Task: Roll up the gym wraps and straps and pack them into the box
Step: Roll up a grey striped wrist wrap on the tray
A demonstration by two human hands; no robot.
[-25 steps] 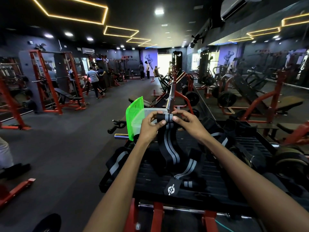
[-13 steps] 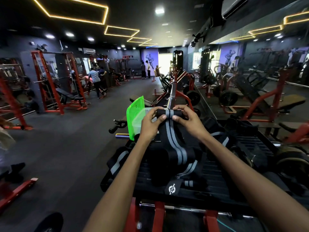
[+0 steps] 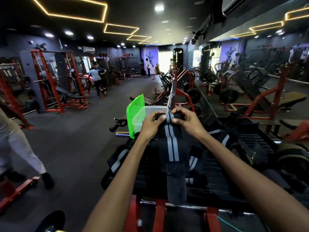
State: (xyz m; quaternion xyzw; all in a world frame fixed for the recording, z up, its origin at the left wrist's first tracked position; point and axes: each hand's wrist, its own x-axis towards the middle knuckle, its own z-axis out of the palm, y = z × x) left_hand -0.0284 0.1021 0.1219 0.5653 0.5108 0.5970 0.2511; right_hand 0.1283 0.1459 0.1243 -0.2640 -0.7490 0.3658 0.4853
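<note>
A black wrap with grey stripes (image 3: 171,148) hangs from both hands, its top end rolled into a small coil. My left hand (image 3: 152,123) pinches the coil's left end and my right hand (image 3: 185,121) holds its right end. The loose tail drapes down over a black slatted platform (image 3: 217,174). Just behind my left hand stands a clear plastic box (image 3: 150,109) with its green lid (image 3: 134,116) tipped open to the left. More black and grey wraps (image 3: 117,161) lie on the platform on both sides.
A chrome barbell (image 3: 171,96) on a red rack rises behind the box. A person in light trousers (image 3: 18,144) walks at the left edge. Red frame bars (image 3: 160,215) sit below the platform. Weight plates (image 3: 294,158) lie at the right.
The coil between my hands has grown and the hanging tail has shortened and straightened. A person has stepped further into view at the left.
</note>
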